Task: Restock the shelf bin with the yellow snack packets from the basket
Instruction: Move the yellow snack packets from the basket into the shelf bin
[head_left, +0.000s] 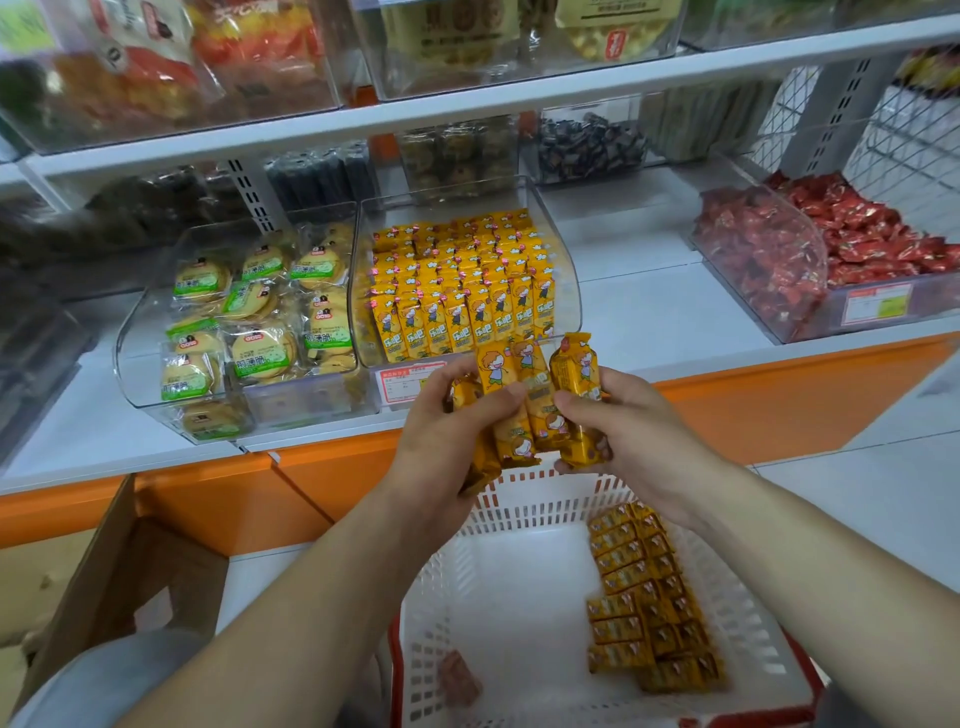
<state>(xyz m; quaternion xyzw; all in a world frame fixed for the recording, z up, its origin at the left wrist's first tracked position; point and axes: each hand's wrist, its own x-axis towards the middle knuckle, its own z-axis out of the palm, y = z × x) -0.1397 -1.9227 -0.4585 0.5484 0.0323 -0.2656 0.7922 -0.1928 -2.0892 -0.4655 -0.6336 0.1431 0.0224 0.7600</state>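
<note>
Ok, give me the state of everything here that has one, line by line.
left hand, grips a bunch of yellow snack packets above the white basket.
right hand, grips the rightmost packet of that bunch.
shelf bin, nearly full, packets upright in rows.
white basket, mostly bare, stacked packets along its right side.

bright even overhead light | soft shadows | edges bowed | upper-left corner blurred
</note>
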